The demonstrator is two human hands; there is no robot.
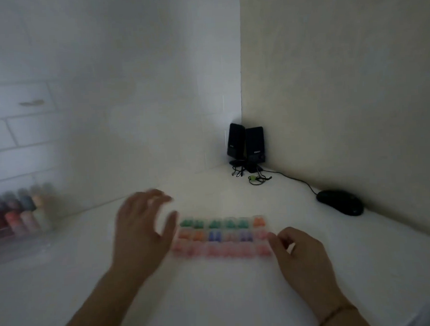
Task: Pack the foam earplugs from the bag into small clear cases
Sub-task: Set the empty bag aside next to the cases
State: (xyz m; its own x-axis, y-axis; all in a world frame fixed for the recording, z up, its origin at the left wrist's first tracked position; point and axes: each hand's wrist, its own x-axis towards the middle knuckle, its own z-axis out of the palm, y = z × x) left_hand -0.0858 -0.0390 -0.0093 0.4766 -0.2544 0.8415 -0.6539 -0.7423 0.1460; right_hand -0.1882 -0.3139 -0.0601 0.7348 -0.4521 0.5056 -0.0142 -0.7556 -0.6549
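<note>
Several small clear cases (221, 236) with foam earplugs inside lie in three rows on the white table (216, 300): green ones at the back, orange and purple in the middle, pink in front. The frame is blurred. My left hand (140, 231) hovers spread just left of the rows, fingers relaxed and holding nothing. At the right end of the rows my right hand (301, 255) has its fingertips curled beside the front pink case; whether it touches or pinches it is unclear. No bag shows.
A clear box of coloured bottles (17, 218) stands at the left edge. Two black speakers (246, 145) with cables sit in the back corner. A black mouse (340, 202) lies by the right wall.
</note>
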